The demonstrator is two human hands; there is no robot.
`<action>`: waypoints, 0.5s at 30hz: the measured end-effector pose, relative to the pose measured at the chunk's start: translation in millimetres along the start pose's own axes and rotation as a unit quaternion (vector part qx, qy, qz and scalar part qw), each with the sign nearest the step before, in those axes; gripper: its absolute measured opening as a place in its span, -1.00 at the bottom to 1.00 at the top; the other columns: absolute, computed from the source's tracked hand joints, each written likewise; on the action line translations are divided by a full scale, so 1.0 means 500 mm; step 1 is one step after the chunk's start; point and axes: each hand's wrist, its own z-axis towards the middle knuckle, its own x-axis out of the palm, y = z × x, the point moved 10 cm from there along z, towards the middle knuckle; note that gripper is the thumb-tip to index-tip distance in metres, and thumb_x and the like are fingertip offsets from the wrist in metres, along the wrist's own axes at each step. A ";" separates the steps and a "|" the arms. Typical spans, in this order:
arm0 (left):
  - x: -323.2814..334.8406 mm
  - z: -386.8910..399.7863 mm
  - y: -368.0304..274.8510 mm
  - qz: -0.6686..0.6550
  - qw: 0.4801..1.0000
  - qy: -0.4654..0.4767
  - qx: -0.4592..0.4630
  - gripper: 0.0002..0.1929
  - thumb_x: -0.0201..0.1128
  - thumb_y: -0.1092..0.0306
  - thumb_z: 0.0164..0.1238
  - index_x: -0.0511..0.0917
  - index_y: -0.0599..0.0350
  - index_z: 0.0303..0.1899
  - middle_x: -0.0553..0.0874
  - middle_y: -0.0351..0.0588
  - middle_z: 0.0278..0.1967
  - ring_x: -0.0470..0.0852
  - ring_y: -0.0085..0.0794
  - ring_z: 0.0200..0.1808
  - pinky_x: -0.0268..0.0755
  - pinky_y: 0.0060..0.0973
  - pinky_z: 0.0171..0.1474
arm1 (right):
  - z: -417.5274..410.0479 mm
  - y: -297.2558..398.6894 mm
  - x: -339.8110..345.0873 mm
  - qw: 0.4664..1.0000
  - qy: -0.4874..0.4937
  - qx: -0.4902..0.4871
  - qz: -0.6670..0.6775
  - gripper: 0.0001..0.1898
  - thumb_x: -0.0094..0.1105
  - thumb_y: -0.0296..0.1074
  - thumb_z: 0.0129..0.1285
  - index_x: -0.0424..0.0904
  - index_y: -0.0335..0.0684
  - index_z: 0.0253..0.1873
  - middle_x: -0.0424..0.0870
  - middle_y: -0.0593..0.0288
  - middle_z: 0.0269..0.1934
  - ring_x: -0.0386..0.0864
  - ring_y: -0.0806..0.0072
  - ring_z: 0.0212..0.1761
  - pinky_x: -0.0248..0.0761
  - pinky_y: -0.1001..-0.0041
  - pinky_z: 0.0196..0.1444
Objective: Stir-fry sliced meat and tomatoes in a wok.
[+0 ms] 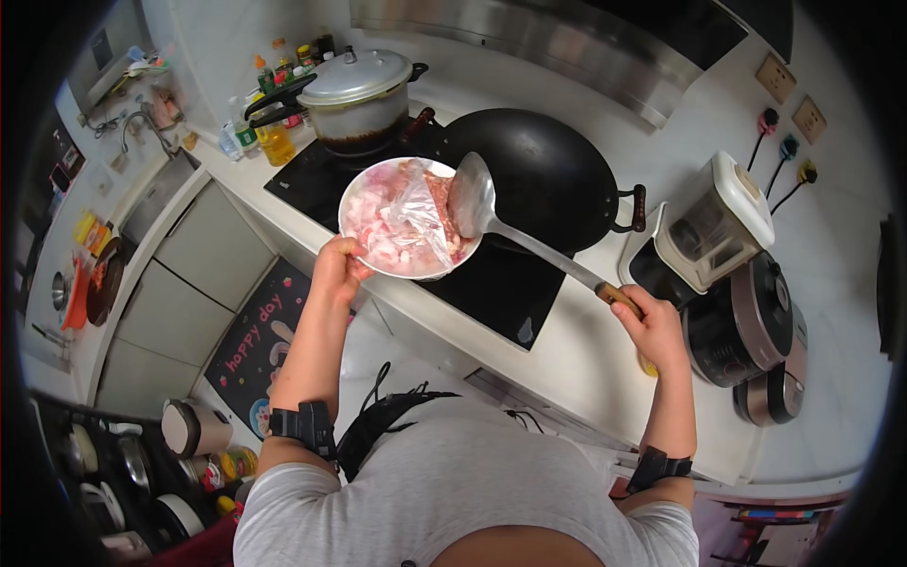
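Observation:
My left hand [340,268] grips the near-left rim of a white bowl [375,272], held above the front of the black cooktop [496,298]. Pale pink diced raw meat or fat [375,220] fills much of the bowl. On its right side lies a crumpled clear plastic bag [418,205] with redder minced meat [441,195] beside it. In my right hand [652,322] is the wooden handle of a steel wok spatula [538,251]. Its broad head [473,195] stands at the bowl's right edge; whether it touches the food I cannot tell. Behind is a black wok [545,163].
A pressure cooker [358,99] occupies the back-left burner, its long handle pointing left. Sauce and oil bottles [275,144] crowd the corner behind it. To the right stand a white-lidded appliance [716,220] and a rice cooker [740,319]. A sink [159,188] is at the left.

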 end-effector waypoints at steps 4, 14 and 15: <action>-0.001 0.002 0.002 0.005 1.000 0.002 0.000 -0.61 -0.02 0.63 -0.21 0.38 0.35 -0.17 0.58 0.04 -0.28 0.65 -0.24 -0.39 0.60 -0.36 -0.36 | 0.011 0.010 -0.026 0.997 -0.035 -0.042 -0.053 -0.70 0.14 -0.01 0.10 0.52 -0.11 -0.23 0.57 0.18 -0.55 0.53 0.26 -0.54 0.35 0.40 -0.48; 0.022 0.004 0.000 0.001 1.000 0.003 -0.001 -0.62 -0.03 0.62 -0.20 0.38 0.38 -0.17 0.59 0.05 -0.29 0.66 -0.23 -0.40 0.60 -0.36 -0.37 | 0.028 -0.016 -0.031 0.999 -0.044 -0.025 -0.015 -0.72 0.16 -0.06 0.11 0.52 -0.13 -0.22 0.53 0.15 -0.58 0.52 0.26 -0.55 0.33 0.44 -0.48; 0.026 -0.004 -0.004 -0.017 1.000 -0.011 0.000 -0.61 -0.04 0.62 -0.19 0.38 0.40 -0.16 0.59 0.07 -0.28 0.66 -0.21 -0.39 0.60 -0.34 -0.35 | 0.029 -0.022 -0.030 0.998 -0.046 -0.025 -0.016 -0.72 0.16 -0.06 0.11 0.52 -0.13 -0.22 0.53 0.15 -0.58 0.52 0.26 -0.55 0.33 0.44 -0.48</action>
